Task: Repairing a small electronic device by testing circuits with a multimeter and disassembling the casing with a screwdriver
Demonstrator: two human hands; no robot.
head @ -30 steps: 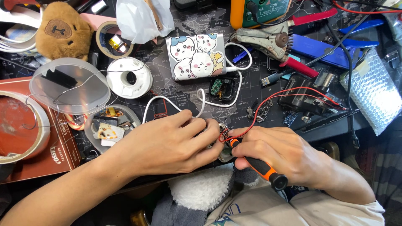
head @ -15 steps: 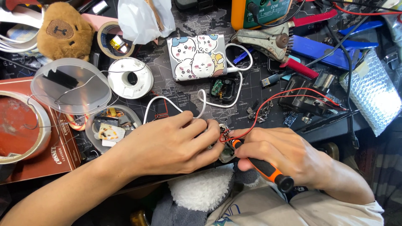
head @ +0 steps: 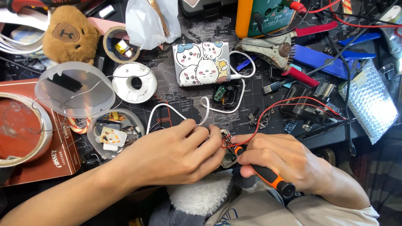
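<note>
The right hand point(head: 289, 161) is clamped around an orange-and-black screwdriver point(head: 261, 175). Its long axis runs on a slant: the black butt sticks out behind the hand toward the person's body, and the tip end points up and to the left, into a small metal part point(head: 228, 155) pinched between both hands. The left hand point(head: 171, 157) lies just beside the right, fingers curled together over that part, hiding most of it; what exactly they grip cannot be told.

A thin red wire point(head: 293, 100) rises from the spot where the hands meet and loops away past the right hand's knuckles. A white cable point(head: 167, 109) arcs just beyond the left hand's fingers.

Farther out, beyond the left hand, sit a round clear tub of small parts point(head: 113, 134) and a white solder spool point(head: 134, 81). Straight beyond both hands lies a cartoon-printed pouch point(head: 201, 62). Beyond the right hand rest red-handled pliers point(head: 278, 52), and farthest, an orange multimeter point(head: 261, 16).
</note>
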